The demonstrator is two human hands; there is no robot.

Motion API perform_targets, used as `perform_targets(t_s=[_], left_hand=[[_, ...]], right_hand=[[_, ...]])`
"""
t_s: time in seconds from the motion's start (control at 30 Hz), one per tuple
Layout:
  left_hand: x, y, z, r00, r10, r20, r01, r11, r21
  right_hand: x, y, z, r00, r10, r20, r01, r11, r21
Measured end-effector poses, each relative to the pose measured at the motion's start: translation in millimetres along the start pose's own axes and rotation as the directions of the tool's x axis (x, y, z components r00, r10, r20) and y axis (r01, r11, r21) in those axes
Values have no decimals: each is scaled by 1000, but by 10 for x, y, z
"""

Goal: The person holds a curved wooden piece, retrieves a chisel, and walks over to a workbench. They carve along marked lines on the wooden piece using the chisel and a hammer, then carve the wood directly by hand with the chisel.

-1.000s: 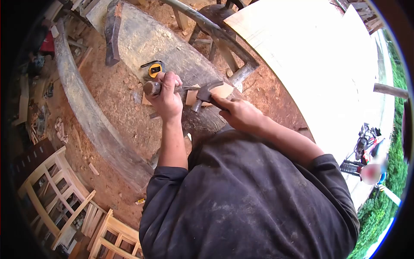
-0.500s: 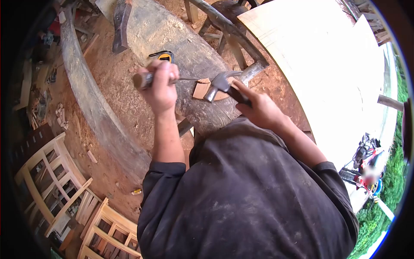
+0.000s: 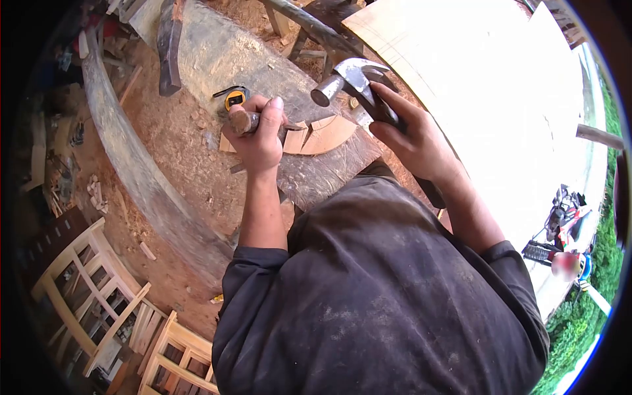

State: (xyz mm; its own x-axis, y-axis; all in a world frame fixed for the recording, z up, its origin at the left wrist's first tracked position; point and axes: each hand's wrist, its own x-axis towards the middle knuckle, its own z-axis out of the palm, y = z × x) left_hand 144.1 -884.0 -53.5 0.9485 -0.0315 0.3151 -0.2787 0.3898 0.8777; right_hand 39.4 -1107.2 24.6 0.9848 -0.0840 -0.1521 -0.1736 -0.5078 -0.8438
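Observation:
My left hand is closed around the wooden handle of a chisel, whose blade reaches right to a curved piece of wood. That pale piece lies on a worn, dusty plank bench and has cuts across its left part. In my right hand is a claw hammer, raised above the bench with its striking face toward the left. The hammer head is apart from the chisel. Just beyond my left hand lies a yellow and black tape measure.
A dark curved timber rests on the bench's far end. Left of it runs a long curved beam. Pale wooden frames stand at lower left. To the right is a large bright sheet, with a person near a motorbike beyond.
The hammer has risen from low over the wood, its head now turned up and left. My left hand and the chisel have shifted slightly down and right, and more of the curved piece shows.

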Motion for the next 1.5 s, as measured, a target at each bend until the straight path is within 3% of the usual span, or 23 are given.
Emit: perform_targets(t_s=[0.07,0.13,0.47,0.53,0.6,0.63,0.73,0.9,1.27,1.33,1.47,1.5], left_hand=[[2,-19,-16,1000,-25,-2,25,999,-47],[-8,-9,4,1000,-22,-1,21,999,-24],[-68,2,85,998,-57,16,54,990,128],[-71,-38,81,997,-37,62,31,994,103],[-89,-3,94,993,44,112,-68,972,226],[-95,-26,88,993,42,111,-65,974,217],[-89,-2,129,993,23,113,-44,981,189],[-85,19,142,997,-7,71,-3,991,136],[-96,-1,157,999,1,54,-8,993,115],[-109,-8,211,994,100,48,-106,980,167],[-187,1,268,999,42,30,-45,995,93],[-173,-41,317,997,80,0,-80,995,66]], right_hand=[[14,-11,1,998,45,54,-46,999,26],[33,38,44,996,-86,-8,86,996,27],[101,-399,-143,958,-272,-86,271,962,-21],[98,-568,-220,955,-289,-69,284,956,-74],[104,-685,-262,960,-271,-75,263,960,-98],[132,-694,-259,919,-379,-104,369,923,-107],[130,-836,-328,902,-425,-76,416,903,-110],[214,-892,-288,757,-625,-190,625,778,-70],[229,-907,-294,790,-600,-128,601,798,-39],[197,-958,-313,798,-591,-118,589,807,-55],[110,-974,-328,806,-591,30,591,805,-47],[92,-914,-307,822,-545,166,567,810,-150]])
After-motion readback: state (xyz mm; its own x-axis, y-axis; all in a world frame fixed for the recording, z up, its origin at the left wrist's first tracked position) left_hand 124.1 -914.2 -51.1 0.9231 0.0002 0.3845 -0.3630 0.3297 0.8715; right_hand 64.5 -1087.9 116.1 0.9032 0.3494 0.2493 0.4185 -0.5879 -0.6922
